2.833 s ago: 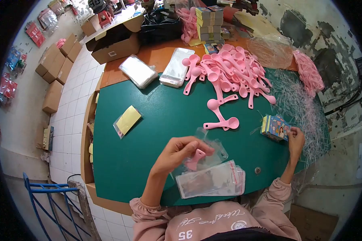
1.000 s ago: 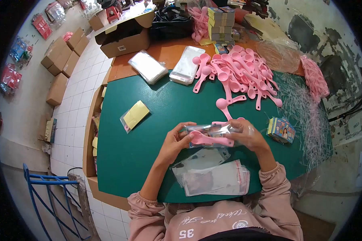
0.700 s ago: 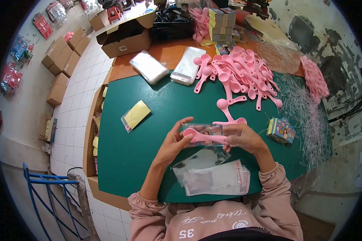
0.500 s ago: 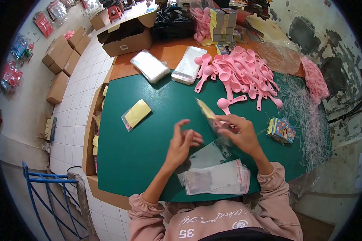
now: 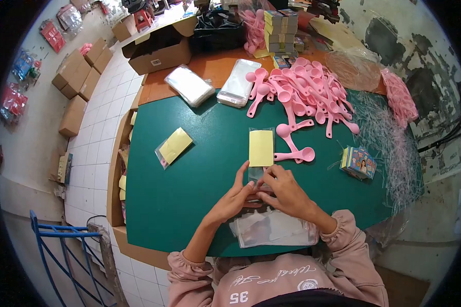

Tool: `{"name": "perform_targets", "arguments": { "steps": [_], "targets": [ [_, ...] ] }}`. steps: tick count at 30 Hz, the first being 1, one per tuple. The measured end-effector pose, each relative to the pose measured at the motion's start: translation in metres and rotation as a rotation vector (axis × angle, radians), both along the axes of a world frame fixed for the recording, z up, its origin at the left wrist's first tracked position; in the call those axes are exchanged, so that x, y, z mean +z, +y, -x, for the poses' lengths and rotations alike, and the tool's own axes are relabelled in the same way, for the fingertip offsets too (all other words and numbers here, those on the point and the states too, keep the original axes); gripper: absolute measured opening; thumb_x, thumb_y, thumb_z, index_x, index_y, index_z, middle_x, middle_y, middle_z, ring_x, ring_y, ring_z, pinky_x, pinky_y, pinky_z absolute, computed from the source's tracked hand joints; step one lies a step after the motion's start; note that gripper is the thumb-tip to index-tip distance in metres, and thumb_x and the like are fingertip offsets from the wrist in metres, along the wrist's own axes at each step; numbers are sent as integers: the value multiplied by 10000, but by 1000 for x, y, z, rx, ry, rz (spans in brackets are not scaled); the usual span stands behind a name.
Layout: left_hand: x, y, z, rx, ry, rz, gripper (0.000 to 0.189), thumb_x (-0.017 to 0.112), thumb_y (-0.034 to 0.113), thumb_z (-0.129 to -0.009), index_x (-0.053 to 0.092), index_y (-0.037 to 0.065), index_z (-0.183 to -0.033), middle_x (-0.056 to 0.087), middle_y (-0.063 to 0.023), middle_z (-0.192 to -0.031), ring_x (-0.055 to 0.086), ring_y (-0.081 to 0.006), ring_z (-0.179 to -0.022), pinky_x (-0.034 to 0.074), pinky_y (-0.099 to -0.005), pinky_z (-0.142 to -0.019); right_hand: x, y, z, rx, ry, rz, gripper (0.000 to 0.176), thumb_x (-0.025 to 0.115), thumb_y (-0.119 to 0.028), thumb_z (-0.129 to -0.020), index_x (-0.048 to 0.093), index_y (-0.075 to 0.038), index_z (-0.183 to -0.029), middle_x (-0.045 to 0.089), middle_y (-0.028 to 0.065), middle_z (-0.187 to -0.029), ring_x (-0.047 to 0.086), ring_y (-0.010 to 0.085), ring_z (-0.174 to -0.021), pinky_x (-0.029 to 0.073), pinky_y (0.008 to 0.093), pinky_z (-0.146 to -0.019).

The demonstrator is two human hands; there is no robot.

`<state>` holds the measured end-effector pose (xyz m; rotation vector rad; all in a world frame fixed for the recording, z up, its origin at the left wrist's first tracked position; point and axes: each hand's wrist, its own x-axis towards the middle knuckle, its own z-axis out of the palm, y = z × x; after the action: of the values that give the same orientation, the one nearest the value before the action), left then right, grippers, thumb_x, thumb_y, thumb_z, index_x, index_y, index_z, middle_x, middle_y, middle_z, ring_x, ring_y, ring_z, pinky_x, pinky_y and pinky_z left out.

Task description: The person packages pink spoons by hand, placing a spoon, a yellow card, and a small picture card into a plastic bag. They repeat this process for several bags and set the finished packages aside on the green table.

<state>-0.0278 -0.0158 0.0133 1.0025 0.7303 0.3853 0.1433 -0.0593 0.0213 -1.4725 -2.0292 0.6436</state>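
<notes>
A clear plastic sleeve with a yellow card (image 5: 261,148) inside lies upright on the green table in front of me. Both hands are at its lower end: my left hand (image 5: 234,198) holds the left edge, and my right hand (image 5: 284,192) pinches the plastic from the right. Just below them is a stack of clear bags (image 5: 276,230). Loose pink spoons (image 5: 294,148) lie right of the card, below a large pile of pink spoons (image 5: 312,92). Another packed sleeve with a yellow card (image 5: 175,145) rests to the left.
Two bundles of clear bags (image 5: 189,87) sit at the back, near an open cardboard box (image 5: 161,59). Stacked card bundles (image 5: 281,33) stand behind the spoons. At right are a small card bundle (image 5: 359,163) and shredded plastic strands (image 5: 389,153).
The sleeve with the yellow card was tilted in my right hand and now lies flat and straight on the table. My left hand has moved right and onto its lower end.
</notes>
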Motion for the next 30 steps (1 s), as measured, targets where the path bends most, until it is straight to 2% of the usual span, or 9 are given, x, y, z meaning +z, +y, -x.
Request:
{"name": "perform_targets", "arguments": {
  "steps": [3,5,8,12,14,18,25,27,30],
  "targets": [
    [-5,1,0,-12,-11,-4,586,284,378,-954,-56,207,-1400,487,-193,-1148,524,-267,-1048,467,-409,-870,-4,3,-1,-35,-15,-16,228,655,-152,-734,561,-40,-909,487,132,-967,513,278,-898,394,372,-765],
    [-9,2,0,-16,-4,-15,592,268,401,-951,-70,213,-1398,480,-193,-1160,523,-273,-1049,464,-417,-872,-7,7,-5,1,175,191,200,615,-192,-764,552,-57,-897,507,110,-929,526,263,-866,366,396,-753],
    [-9,1,-1,-16,0,-17,601,240,442,-944,-98,227,-1392,471,-195,-1180,518,-283,-1053,461,-426,-872,-10,15,-8,-26,177,274,207,595,-213,-777,559,-58,-909,531,99,-895,540,252,-836,369,388,-742],
    [-11,2,0,-25,10,-20,612,212,479,-934,-131,246,-1384,449,-210,-1221,504,-297,-1077,461,-429,-867,-14,17,-2,-59,105,148,201,595,-218,-775,572,-47,-880,542,105,-864,546,248,-812,389,383,-709],
    [-14,2,1,-35,17,-45,610,211,458,-941,-152,239,-1379,452,-211,-1210,512,-295,-1072,465,-416,-858,-20,21,-2,-2,129,151,226,645,-195,-750,579,-13,-866,522,109,-789,541,211,-675,440,301,-600],
    [-13,0,1,-50,-17,-115,612,198,438,-947,-183,221,-1373,458,-211,-1192,525,-294,-1058,474,-399,-846,-8,29,-8,67,200,304,210,651,-183,-739,575,-18,-845,522,109,-799,544,206,-687,437,296,-599],
    [-16,3,2,-4,-49,-177,597,197,428,-950,-140,206,-1389,516,-191,-1098,553,-257,-997,475,-387,-851,-2,19,-2,106,79,85,157,631,-160,-738,549,-41,-801,505,75,-798,510,220,-723,372,333,-661],
    [-12,6,2,94,-85,3,574,295,316,-958,-34,189,-1411,562,-155,-990,584,-205,-893,502,-348,-786,-2,16,-1,126,56,43,144,623,-156,-740,549,-48,-800,501,70,-800,500,224,-741,348,342,-692],
    [-21,14,4,86,46,-116,580,393,149,-929,72,176,-1412,581,-135,-935,596,-160,-798,516,-296,-696,1,10,1,162,-25,3,133,616,-151,-741,539,-58,-796,492,68,-797,488,226,-769,312,339,-729]
  ]
}}
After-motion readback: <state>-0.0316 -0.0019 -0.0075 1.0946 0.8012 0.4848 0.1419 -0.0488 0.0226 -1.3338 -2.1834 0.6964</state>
